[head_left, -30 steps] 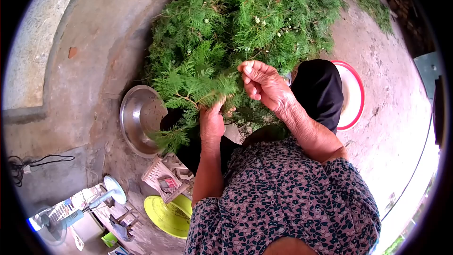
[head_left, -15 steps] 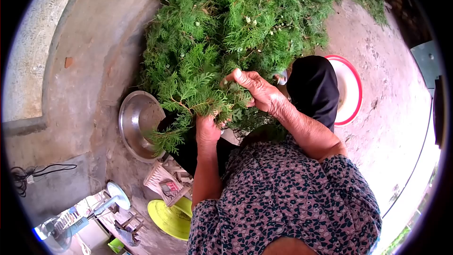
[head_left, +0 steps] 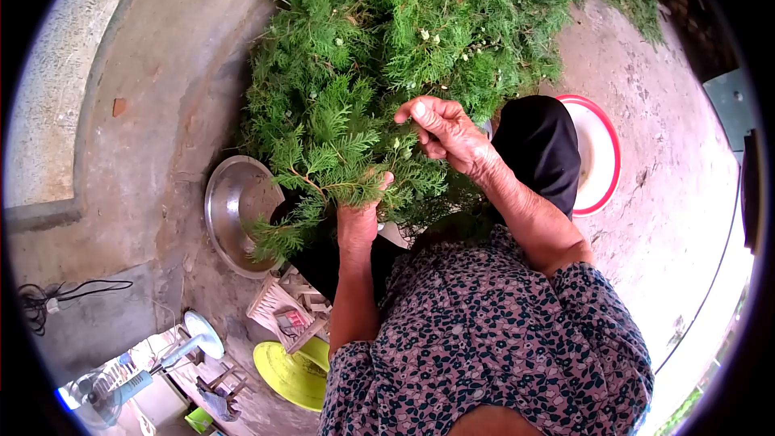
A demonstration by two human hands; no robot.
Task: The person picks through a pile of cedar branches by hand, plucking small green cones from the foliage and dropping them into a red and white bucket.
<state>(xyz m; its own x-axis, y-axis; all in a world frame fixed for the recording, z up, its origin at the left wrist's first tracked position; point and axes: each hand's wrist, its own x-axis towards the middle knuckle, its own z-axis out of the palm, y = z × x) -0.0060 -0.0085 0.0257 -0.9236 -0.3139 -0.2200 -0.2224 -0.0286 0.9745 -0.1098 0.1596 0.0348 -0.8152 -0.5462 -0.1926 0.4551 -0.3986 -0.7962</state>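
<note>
My left hand (head_left: 359,222) is closed around the stem of a green cypress branch (head_left: 311,182), whose leafy ends spread to the left and cover part of my fingers. To the right and a little higher, my right hand (head_left: 454,136) is raised just above the foliage, with fingers curled and thumb near the index finger. Whatever lies between those fingertips, if anything, is too small to make out. Below it, pale green cones (head_left: 397,144) show among the leaves. A large heap of cypress branches (head_left: 404,32) fills the floor in front of me.
A metal basin (head_left: 222,214) stands left of my legs. To the right is a white basin with a red rim (head_left: 617,149). A yellow-green basin (head_left: 278,375) and a small wooden stool (head_left: 270,303) are lower left, near a fan (head_left: 202,335). A black cable (head_left: 93,287) lies at far left.
My right hand has lifted off the branch and shifted slightly right, its fingers curling in. My left hand keeps its hold, with its thumb now showing more.
</note>
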